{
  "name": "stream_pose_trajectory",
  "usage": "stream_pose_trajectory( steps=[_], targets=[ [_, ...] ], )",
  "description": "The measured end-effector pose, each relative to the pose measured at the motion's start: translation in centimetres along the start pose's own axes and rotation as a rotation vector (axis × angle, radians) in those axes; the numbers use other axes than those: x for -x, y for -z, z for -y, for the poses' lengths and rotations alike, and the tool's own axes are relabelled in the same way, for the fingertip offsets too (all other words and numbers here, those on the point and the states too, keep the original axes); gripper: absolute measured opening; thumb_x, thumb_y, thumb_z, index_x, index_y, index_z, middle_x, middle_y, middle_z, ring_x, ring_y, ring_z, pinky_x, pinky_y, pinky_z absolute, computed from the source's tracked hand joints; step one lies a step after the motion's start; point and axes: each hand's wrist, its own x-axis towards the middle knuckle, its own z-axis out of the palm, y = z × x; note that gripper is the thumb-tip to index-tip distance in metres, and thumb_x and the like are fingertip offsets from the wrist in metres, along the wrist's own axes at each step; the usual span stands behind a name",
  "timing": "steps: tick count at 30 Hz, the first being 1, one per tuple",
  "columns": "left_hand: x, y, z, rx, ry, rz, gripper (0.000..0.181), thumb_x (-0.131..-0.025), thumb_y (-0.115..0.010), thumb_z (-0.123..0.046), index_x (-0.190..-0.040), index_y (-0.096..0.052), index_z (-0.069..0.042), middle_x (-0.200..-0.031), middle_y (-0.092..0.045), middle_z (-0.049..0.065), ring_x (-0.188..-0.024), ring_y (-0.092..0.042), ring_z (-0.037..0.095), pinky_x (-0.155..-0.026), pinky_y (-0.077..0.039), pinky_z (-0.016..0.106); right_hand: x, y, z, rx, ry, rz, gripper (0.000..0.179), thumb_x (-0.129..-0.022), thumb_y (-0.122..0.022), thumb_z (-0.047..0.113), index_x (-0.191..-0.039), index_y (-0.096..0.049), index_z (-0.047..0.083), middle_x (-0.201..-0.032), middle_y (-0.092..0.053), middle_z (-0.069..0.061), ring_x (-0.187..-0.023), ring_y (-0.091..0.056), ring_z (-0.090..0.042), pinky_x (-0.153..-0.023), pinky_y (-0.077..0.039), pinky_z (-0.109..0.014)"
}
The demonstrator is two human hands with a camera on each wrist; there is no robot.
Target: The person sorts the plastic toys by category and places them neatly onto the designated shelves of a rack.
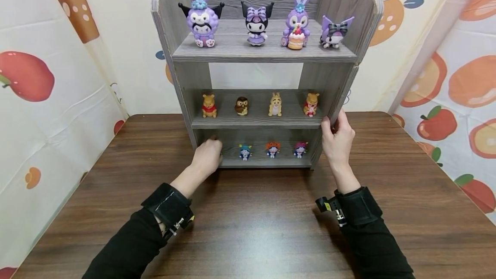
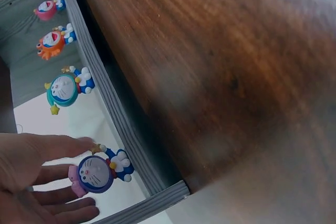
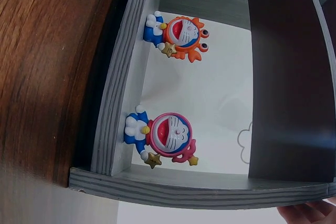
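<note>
In the left wrist view, my left hand has its thumb and fingers about a small blue-and-white cat figurine with a pink head piece. The figurine's feet meet the bottom board of the grey display shelf, near its left end; its back is hidden. From the head view this hand covers the figurine. On the other side, my right hand grips the shelf's right side panel, thumb on the front edge. Only its fingertips show in the right wrist view.
Along the bottom tier stand a teal-hooded, an orange crab-hooded and a pink-hooded figurine. Bear figurines, an owl and a rabbit occupy the middle tier. Several purple figurines stand on top. The shelf rests on a brown table.
</note>
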Motion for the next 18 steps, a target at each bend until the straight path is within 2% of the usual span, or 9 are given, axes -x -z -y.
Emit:
stream_pose_trajectory(
  steps=[5, 8, 12, 15, 18],
  targets=[
    [0.7, 0.1, 0.0, 0.067, 0.022, -0.095, 0.033, -0.074, -0.067, -0.01, -0.102, -0.057, 0.006, -0.113, -0.05, 0.023, -0.096, -0.052, 0.036, -0.072, -0.046, 0.045, 0.0, -0.1, 0.0, -0.001, 0.009, 0.001, 0.022, -0.082, -0.046, -0.005, -0.102, -0.055, -0.01, -0.07, -0.056, -0.019, -0.055, -0.042, -0.001, -0.048, -0.03, -0.009],
    [1.3, 0.3, -0.1, 0.098, 0.008, -0.166, 0.043, -0.076, -0.068, -0.011, -0.111, -0.053, 0.008, -0.117, -0.047, 0.024, -0.102, -0.048, 0.037, -0.076, -0.045, 0.045, 0.0, -0.2, 0.0, -0.005, 0.01, 0.003, 0.022, -0.082, -0.046, -0.004, -0.102, -0.055, -0.01, -0.07, -0.056, -0.019, -0.055, -0.042, -0.002, -0.047, -0.03, -0.01],
    [2.2, 0.6, -0.2, 0.11, -0.042, -0.239, 0.047, -0.076, -0.069, -0.014, -0.112, -0.05, 0.009, -0.115, -0.048, 0.023, -0.102, -0.047, 0.034, -0.076, -0.045, 0.042, -0.1, -0.3, -0.1, -0.006, 0.01, 0.0, 0.022, -0.082, -0.046, -0.004, -0.102, -0.055, -0.01, -0.069, -0.056, -0.02, -0.055, -0.042, -0.003, -0.048, -0.029, -0.01],
    [3.0, 0.7, -0.4, 0.119, -0.076, -0.256, 0.05, -0.077, -0.068, -0.017, -0.115, -0.048, 0.009, -0.115, -0.046, 0.022, -0.105, -0.045, 0.033, -0.08, -0.044, 0.041, -0.1, -0.4, -0.2, -0.002, 0.012, -0.005, 0.021, -0.082, -0.047, -0.004, -0.101, -0.055, -0.009, -0.068, -0.056, -0.019, -0.055, -0.042, -0.003, -0.048, -0.03, -0.011],
    [3.7, 0.7, -0.8, 0.117, -0.088, -0.235, 0.054, -0.081, -0.065, -0.023, -0.12, -0.045, 0.009, -0.119, -0.044, 0.024, -0.11, -0.042, 0.035, -0.088, -0.039, 0.042, -0.2, -0.5, -0.4, 0.0, 0.01, -0.005, 0.021, -0.082, -0.046, -0.003, -0.101, -0.055, -0.009, -0.069, -0.056, -0.019, -0.055, -0.042, -0.001, -0.048, -0.03, -0.011]
  ],
)
